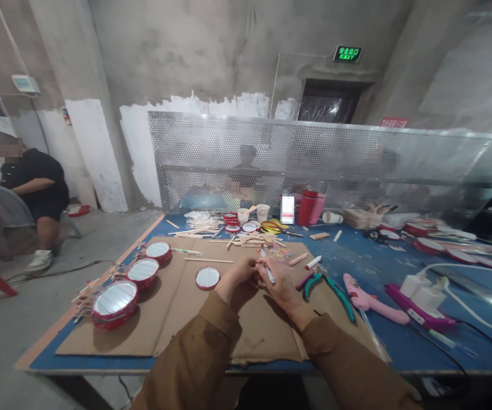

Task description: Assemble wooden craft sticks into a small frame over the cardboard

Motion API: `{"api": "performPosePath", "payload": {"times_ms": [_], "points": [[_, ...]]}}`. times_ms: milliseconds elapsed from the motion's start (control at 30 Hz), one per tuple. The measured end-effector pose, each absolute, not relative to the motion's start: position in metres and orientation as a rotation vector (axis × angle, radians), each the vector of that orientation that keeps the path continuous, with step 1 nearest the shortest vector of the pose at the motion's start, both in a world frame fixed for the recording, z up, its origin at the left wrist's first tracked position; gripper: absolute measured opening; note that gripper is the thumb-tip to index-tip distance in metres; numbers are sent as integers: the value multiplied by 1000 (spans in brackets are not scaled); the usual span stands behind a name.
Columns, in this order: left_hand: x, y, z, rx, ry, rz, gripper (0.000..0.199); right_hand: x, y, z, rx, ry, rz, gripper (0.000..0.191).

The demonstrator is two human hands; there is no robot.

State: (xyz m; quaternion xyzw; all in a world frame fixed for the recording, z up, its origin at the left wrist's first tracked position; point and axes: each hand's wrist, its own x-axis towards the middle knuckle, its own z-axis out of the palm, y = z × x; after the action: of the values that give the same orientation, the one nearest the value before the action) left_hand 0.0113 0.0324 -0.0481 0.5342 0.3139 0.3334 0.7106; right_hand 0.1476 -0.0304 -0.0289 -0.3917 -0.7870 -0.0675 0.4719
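My left hand (235,279) and my right hand (278,282) meet above a brown cardboard sheet (246,336) on a blue table. The right hand grips a white pen-like tool (268,273). The left fingertips press against the right hand, and whatever they pinch is hidden. A round red-rimmed mirror (207,278) lies just left of my hands. Farther left are two more mirrors (158,251) and a larger red-rimmed mirror (115,302) with wooden sticks attached. Green-handled pliers (325,287) lie right of my right hand.
Loose wooden craft sticks (246,239) lie beyond my hands. A pink glue gun (369,302) and a magenta tool (417,307) sit on the right, among cables. A perforated metal screen (271,154) stands behind the table. A seated person (32,188) is at far left.
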Motion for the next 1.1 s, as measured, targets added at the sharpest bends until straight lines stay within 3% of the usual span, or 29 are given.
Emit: {"api": "performPosePath", "payload": {"times_ms": [400,1100], "points": [[5,11,-28,1126,591,776,16,149,-30,-28,-1008,-1896,-116,23],[8,39,-54,1245,657,700,15,146,-35,-22,-999,-1911,-149,25]]}}
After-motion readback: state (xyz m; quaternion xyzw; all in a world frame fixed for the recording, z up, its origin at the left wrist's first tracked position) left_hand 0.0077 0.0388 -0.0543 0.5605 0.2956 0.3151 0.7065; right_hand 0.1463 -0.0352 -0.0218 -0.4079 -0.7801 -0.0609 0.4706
